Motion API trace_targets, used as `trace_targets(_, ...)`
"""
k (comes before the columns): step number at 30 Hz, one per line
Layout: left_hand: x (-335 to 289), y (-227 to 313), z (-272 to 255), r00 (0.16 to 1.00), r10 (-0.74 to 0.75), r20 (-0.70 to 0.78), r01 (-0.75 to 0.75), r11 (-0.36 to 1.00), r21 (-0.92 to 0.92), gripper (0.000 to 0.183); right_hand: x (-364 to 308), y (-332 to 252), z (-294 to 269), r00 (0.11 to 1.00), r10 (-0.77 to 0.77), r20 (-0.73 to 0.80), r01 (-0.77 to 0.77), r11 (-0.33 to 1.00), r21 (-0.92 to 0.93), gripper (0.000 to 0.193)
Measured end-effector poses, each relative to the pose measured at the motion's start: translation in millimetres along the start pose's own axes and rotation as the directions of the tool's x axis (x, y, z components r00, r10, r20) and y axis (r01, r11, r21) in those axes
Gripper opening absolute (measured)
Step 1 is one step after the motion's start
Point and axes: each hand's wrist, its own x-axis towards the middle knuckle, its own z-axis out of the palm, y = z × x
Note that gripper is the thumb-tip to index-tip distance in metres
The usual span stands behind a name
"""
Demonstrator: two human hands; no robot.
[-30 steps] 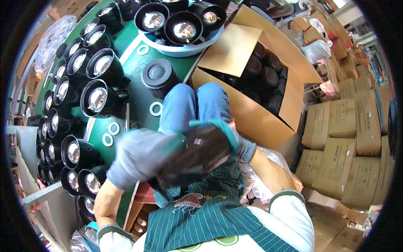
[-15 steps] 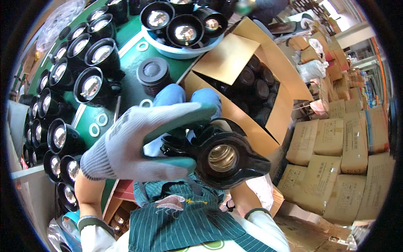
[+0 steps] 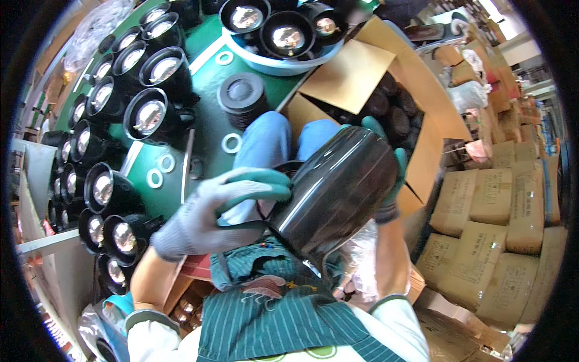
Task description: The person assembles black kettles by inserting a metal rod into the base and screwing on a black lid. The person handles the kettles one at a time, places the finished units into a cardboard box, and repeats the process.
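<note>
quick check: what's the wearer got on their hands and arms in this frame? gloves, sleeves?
Both hands are gloved: grey knit gloves with teal-green coated fingers and palms. The left hand shows its grey knit back; the right hand shows mostly teal fingers and a dark grey cuff. Forearms are bare below short white sleeves with grey-edged cuffs. A green striped apron covers the chest.

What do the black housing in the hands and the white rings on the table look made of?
Black housing: glossy, probably moulded plastic or coated metal; bright streak reflections run along its side. White rings: matte, likely rubber or plastic gaskets, flat on the green table.
</note>
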Motion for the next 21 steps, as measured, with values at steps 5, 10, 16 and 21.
trace_targets(5, -62.1, -83.2, 30.8, 0.953, -0.253, -0.166, 0.276, 0.952, 0.133, 0.034, 43.4, -8.1, 30.6, 0.897, 0.332, 0.29, 0.233, 0.203, -0.951, 0.074)
trace_targets(10, -88.6, -176.2, 20.4, 0.509, -0.079, -0.857, 0.804, 0.399, 0.441, 0.069, 20.2, 68.4, 15.7, 0.943, 0.221, 0.249, 0.285, -0.149, -0.947, 0.075)
trace_targets(16, -66.4, -204.2, -7.9, 0.452, -0.515, -0.729, 0.872, 0.426, 0.24, 0.063, 21.6, 69.5, -16.9, 0.991, 0.095, 0.093, 0.056, 0.337, -0.94, 0.093)
trace_targets(21, 8.9, -94.0, -21.2, 0.895, -0.261, -0.361, 0.333, 0.93, 0.153, 0.068, 5.7, 79.3, -12.4, 0.974, 0.113, -0.196, -0.213, 0.747, -0.63, 0.111)
